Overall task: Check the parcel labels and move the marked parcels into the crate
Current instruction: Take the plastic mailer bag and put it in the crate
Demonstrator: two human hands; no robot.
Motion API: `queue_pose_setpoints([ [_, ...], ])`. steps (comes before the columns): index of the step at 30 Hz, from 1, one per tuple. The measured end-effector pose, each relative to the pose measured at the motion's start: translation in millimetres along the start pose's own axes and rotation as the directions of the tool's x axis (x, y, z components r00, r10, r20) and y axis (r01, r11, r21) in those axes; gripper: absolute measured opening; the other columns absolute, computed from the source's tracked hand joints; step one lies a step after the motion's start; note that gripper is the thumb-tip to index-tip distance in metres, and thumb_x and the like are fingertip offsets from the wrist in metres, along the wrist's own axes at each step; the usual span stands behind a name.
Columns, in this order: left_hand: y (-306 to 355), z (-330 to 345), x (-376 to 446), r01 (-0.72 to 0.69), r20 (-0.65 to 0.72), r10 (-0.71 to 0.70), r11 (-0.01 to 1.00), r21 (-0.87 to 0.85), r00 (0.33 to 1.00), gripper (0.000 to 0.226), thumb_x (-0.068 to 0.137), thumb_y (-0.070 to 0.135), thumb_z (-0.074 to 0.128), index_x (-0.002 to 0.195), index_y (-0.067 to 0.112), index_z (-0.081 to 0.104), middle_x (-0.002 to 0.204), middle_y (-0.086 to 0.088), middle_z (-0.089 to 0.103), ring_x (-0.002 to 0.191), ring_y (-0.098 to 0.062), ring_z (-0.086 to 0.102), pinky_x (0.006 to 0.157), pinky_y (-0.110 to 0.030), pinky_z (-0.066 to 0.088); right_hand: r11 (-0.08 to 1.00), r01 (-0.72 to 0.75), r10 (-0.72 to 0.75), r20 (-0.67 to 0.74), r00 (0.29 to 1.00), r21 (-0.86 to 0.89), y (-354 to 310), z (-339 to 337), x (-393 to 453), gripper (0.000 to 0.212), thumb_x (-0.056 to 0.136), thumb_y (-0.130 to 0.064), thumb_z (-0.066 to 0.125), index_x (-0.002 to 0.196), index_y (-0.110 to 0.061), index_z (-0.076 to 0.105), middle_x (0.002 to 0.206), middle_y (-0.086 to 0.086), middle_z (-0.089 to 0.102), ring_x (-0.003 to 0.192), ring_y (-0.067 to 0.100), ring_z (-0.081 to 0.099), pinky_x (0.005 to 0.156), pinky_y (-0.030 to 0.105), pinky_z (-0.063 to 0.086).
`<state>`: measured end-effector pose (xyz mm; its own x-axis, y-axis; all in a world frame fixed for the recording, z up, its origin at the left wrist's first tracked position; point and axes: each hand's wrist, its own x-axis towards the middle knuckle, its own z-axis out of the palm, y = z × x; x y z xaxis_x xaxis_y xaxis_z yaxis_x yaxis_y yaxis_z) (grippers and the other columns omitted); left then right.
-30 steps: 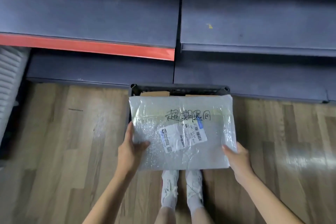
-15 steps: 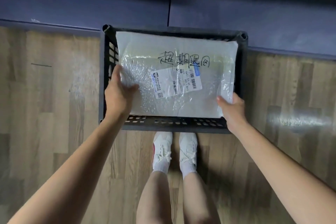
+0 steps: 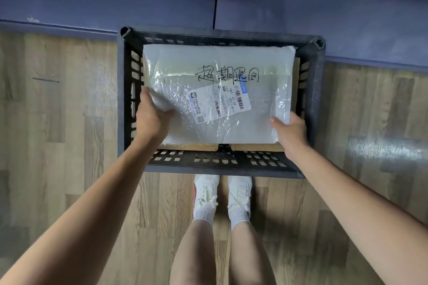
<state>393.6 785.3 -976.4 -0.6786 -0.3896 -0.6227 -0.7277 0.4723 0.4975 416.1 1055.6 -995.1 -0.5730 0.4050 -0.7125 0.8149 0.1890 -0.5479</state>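
Since the earlier frames the parcel (image 3: 222, 95) has been lowered from above the floor into the crate (image 3: 126, 90), and the view has been tipped downward so that the crate now fills the middle of the frame. The parcel, a white bubble mailer, is held flat inside the crate walls, its far edge near the crate's upper wall. Black handwritten characters (image 3: 228, 75) are seen across its middle, and a printed label (image 3: 220, 104) with barcodes is stuck just below them, tilted. Brown boxes (image 3: 190, 146) are seen under the parcel along its lower edge; whether the parcel is resting on them cannot be told.

The left hand (image 3: 151, 115) is closed on the parcel's left edge, the thumb laid on top and the fingers hidden beneath. The right hand (image 3: 290, 131) is closed on the lower right corner in the same way, thumb on top, fingers underneath.

The crate is set on a wooden floor (image 3: 58, 134), against a dark blue ledge (image 3: 115, 0) that runs across the top of the frame. White shoes (image 3: 222, 194) are seen just below the crate at lower centre, with bare legs beneath them and both forearms reaching in from the lower corners.
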Motion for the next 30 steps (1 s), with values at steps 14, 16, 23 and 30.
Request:
queue_pose_setpoints([
  [14,-8.7,6.5,2.6,-0.064,-0.051,0.073,0.987,0.149,0.996,0.068,0.079,0.016,0.068,0.136,0.008,0.032,0.128,-0.020,0.044,0.116,-0.034,0.042,0.100,-0.043,0.035,0.977,-0.129,0.153,0.142,0.978,-0.168,12.5,-9.8,14.4,0.068,0.087,-0.025,0.062,0.144,-0.010,0.027,0.148,0.007,0.034,0.133,0.025,0.037,0.103,0.033,0.034],
  [16,-10.3,2.9,1.1,-0.066,-0.041,0.074,0.984,0.165,0.996,0.064,0.081,0.017,0.065,0.135,0.008,0.033,0.127,-0.021,0.043,0.116,-0.035,0.041,0.097,-0.043,0.035,0.978,-0.116,0.139,0.133,0.981,-0.172,11.9,-12.3,11.1,0.061,0.090,-0.024,0.058,0.141,-0.005,0.030,0.142,0.009,0.040,0.124,0.022,0.042,0.092,0.025,0.037],
  [23,-17.0,-26.0,-11.4,-0.027,-0.038,0.039,0.961,0.274,0.999,0.068,0.083,0.016,0.063,0.138,0.000,0.027,0.129,-0.027,0.042,0.116,-0.043,0.042,0.097,-0.046,0.037,0.969,-0.159,0.178,0.092,0.980,-0.187,6.0,-25.3,-14.6,0.047,0.086,-0.026,0.060,0.129,-0.012,0.046,0.122,0.009,0.052,0.103,0.024,0.054,0.094,0.043,0.049],
  [30,-16.9,-64.2,-38.0,-0.119,0.007,0.122,0.951,0.284,0.993,0.057,0.079,0.008,0.061,0.129,-0.001,0.034,0.118,-0.027,0.048,0.106,-0.042,0.047,0.086,-0.046,0.042,0.981,-0.125,0.142,0.114,0.983,-0.148,-6.7,-36.1,-60.0,0.041,0.088,-0.025,0.059,0.125,-0.010,0.051,0.108,0.010,0.057,0.090,0.024,0.054,0.093,0.045,0.050],
])
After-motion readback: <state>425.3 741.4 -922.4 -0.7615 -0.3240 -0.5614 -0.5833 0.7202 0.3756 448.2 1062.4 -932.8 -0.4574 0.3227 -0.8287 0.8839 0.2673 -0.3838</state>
